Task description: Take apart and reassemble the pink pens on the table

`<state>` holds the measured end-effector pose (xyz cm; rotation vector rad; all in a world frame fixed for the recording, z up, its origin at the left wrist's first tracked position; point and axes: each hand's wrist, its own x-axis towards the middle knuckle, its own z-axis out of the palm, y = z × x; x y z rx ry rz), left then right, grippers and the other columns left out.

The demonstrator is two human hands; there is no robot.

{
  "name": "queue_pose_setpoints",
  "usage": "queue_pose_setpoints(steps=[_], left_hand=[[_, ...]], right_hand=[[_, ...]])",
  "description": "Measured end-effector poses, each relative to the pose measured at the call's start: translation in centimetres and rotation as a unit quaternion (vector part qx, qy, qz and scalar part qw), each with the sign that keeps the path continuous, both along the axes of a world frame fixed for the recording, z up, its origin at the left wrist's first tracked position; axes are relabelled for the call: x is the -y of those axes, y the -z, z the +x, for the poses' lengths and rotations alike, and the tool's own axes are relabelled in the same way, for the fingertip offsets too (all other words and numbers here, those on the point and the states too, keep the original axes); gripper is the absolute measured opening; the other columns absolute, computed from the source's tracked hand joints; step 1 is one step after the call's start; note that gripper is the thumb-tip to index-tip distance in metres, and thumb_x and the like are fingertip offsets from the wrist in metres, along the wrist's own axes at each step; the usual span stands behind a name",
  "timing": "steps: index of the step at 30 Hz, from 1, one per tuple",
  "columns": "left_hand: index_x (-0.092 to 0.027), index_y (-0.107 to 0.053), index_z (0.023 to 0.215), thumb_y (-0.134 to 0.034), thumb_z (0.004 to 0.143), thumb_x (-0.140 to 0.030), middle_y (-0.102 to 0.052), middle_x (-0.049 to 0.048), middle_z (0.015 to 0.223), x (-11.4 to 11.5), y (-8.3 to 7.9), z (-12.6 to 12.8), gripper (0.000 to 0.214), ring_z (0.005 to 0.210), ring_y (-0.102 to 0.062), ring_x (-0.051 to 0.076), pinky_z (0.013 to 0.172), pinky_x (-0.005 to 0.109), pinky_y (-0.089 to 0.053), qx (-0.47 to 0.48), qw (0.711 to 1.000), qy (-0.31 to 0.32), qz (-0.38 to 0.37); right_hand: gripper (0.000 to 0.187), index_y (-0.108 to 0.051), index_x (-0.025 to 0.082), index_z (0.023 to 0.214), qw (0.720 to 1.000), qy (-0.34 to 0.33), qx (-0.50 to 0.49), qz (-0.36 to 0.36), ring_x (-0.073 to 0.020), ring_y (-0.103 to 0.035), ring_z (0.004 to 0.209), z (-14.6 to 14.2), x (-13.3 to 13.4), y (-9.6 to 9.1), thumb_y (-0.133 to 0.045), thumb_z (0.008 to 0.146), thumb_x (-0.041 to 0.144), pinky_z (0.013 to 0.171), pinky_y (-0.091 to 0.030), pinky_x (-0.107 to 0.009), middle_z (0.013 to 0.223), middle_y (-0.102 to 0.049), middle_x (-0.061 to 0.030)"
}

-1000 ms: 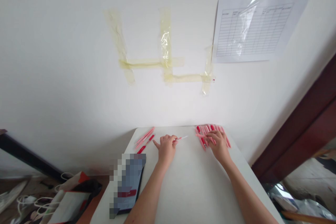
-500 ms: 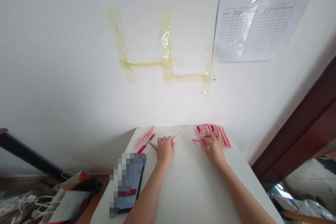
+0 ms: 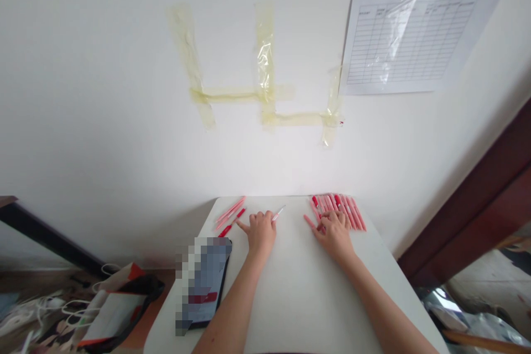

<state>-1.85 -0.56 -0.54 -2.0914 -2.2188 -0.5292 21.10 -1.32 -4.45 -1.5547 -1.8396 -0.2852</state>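
My left hand (image 3: 261, 232) rests on the table with its fingers curled round a slim pen (image 3: 279, 212), whose whitish tip sticks out to the right. Its thumb points left, close to a red pen (image 3: 226, 229); whether they touch I cannot tell. My right hand (image 3: 335, 232) has its fingertips closed on a pink pen (image 3: 309, 222) that lies slanted at the left end of a row. Side by side in that row (image 3: 352, 213) are several pink pens, some with red parts, partly hidden by my right hand.
A few pink pens (image 3: 230, 212) lie at the table's back left corner. A phone (image 3: 207, 287), partly blurred out, lies beside my left forearm. The white table (image 3: 307, 298) meets a wall with tape (image 3: 265, 61) and a printed sheet (image 3: 410, 44). Bags (image 3: 120, 310) stand on the floor at left.
The pink pen at my right hand has turned from nearly level to slanted, closer in line with the row. My left hand has stayed almost still. The view has shifted slightly.
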Motion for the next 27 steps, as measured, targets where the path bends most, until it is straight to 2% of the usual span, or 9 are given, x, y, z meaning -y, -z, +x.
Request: queue_pose_setpoints(steps=[12, 19, 27], left_hand=[[-0.026, -0.067, 0.101, -0.05, 0.089, -0.023, -0.063, 0.0073, 0.098, -0.31, 0.1, -0.23, 0.022, 0.105, -0.048, 0.029, 0.102, 0.076, -0.007, -0.014, 0.999, -0.026, 0.018], [-0.025, -0.07, 0.094, -0.047, 0.09, -0.022, -0.062, 0.0086, 0.098, -0.28, -0.01, -0.38, 0.024, 0.104, -0.048, 0.029, 0.102, 0.076, -0.008, -0.021, 0.998, -0.043, 0.03], [-0.03, -0.067, 0.107, -0.05, 0.09, -0.027, -0.062, 0.007, 0.103, -0.54, 0.48, -0.2, 0.025, 0.107, -0.047, 0.029, 0.103, 0.077, -0.001, -0.012, 0.998, -0.015, 0.053]], right_hand=[[0.028, -0.062, 0.024, 0.067, 1.0, -0.014, 0.002, -0.011, -0.0316, -0.047, 0.109, 0.33, -0.39, 0.63, -0.068, 0.079, 0.049, 0.101, -0.031, -0.058, 0.101, -0.059, -0.0077], [0.025, -0.062, 0.024, 0.069, 1.0, -0.012, 0.008, -0.013, -0.0318, -0.046, 0.109, 0.45, -0.34, 0.48, -0.066, 0.08, 0.047, 0.1, -0.033, -0.058, 0.103, -0.058, -0.0078], [0.022, -0.064, 0.023, 0.071, 0.999, -0.005, 0.002, -0.037, -0.0305, -0.047, 0.112, 0.23, -0.02, -0.21, -0.067, 0.08, 0.042, 0.107, -0.027, -0.055, 0.103, -0.059, -0.0066]])
